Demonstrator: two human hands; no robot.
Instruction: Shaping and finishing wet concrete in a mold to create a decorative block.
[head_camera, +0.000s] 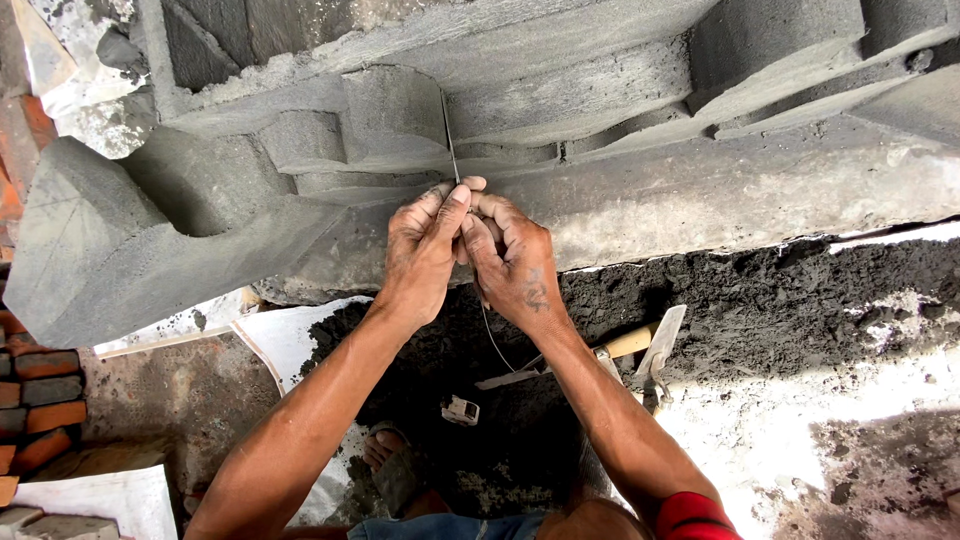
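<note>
My left hand (425, 245) and my right hand (512, 262) are pressed together in front of a grey moulded cement cornice (560, 100). Both pinch a thin metal wire (448, 130) that runs up across the cornice's curved profile and hangs down below the hands in a loose strand. The fingertips meet right at the lower ledge of the moulding. Both hands are smeared with cement.
A heap of dark wet mortar (760, 300) lies on the ground below the cornice. A trowel with a wooden handle (640, 345) rests on it. Red bricks (40, 400) are stacked at the left, white sheeting (290, 340) lies beside them, and a sandalled foot (395, 465) stands below.
</note>
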